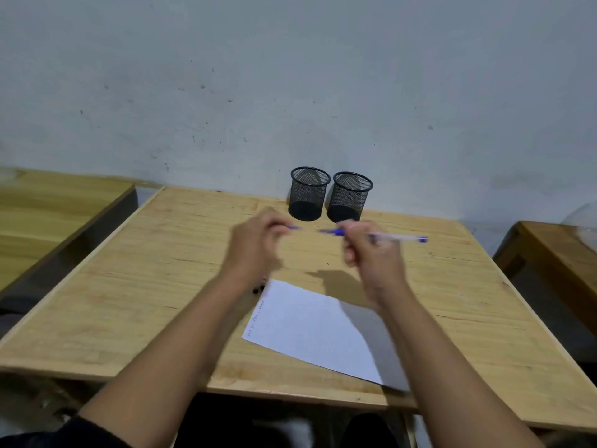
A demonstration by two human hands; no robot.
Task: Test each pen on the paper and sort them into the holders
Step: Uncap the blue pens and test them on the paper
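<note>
Your desk (129,286) carries the paper (310,328), directly below both hands. Your right hand (371,253) grips the pen (397,237), long axis lying left-right; your left hand (255,244) pinches its cap (293,227), just apart.

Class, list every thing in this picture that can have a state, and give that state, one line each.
Pen: uncapped, held in the air by the right hand.
Pen cap: off, pinched by the left hand.
Left holder: upright, looks empty.
Right holder: upright, looks empty.
Paper: flat on the table, faint marks along its left edge.
Left hand: grips the cap.
Right hand: grips the pen.
</note>
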